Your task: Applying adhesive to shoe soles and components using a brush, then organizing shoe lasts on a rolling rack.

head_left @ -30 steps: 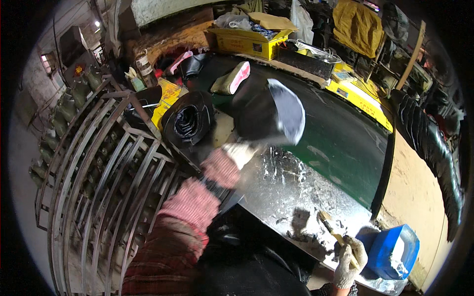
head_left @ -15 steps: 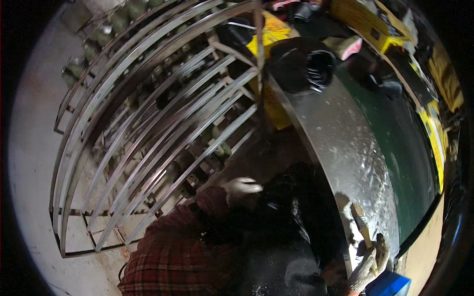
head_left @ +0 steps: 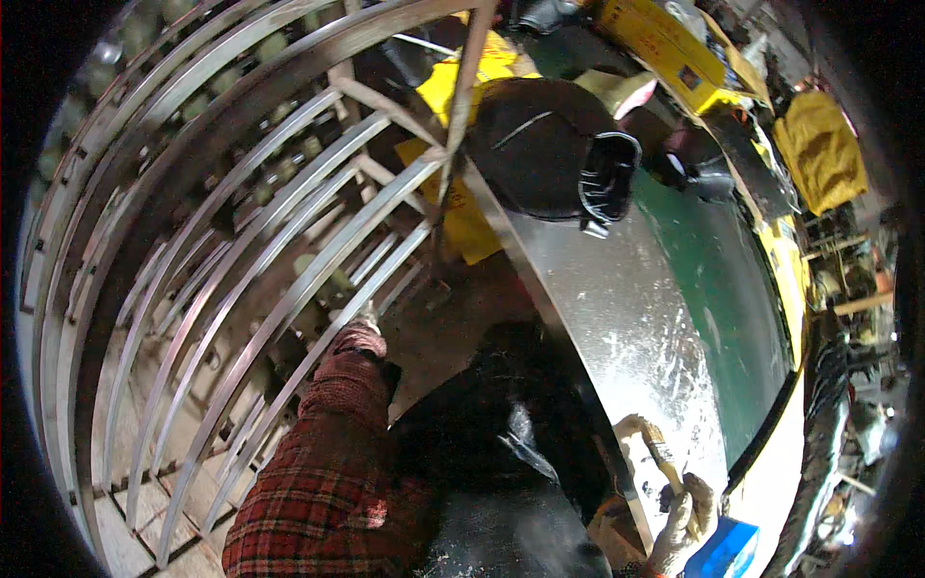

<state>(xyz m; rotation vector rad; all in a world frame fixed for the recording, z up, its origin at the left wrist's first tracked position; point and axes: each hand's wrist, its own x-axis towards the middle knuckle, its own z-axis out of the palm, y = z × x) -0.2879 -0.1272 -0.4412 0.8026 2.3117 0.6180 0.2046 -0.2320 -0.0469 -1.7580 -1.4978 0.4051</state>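
Note:
My right hand, in a pale work glove, is closed around the wooden handle of a paintbrush. The brush slants up and away, its bristles over the shiny metal tabletop. My left arm, in a red plaid sleeve, stretches forward to the left. At its end my left hand, also gloved, is at the lowest long bar of a metal rack. Its fingers are too small and foreshortened to show whether they grip the bar. Beside my right hand stands a blue box.
A black object like a jacket or bag lies at the table's far end. Yellow boxes line the back, with a yellow cloth at right. A green surface borders the metal top. Many rounded parts show behind the rack.
My left hand has moved from in front of my body out to the rack's bars. The whole view has shifted, so the rack looks nearer. My right hand still holds the paintbrush.

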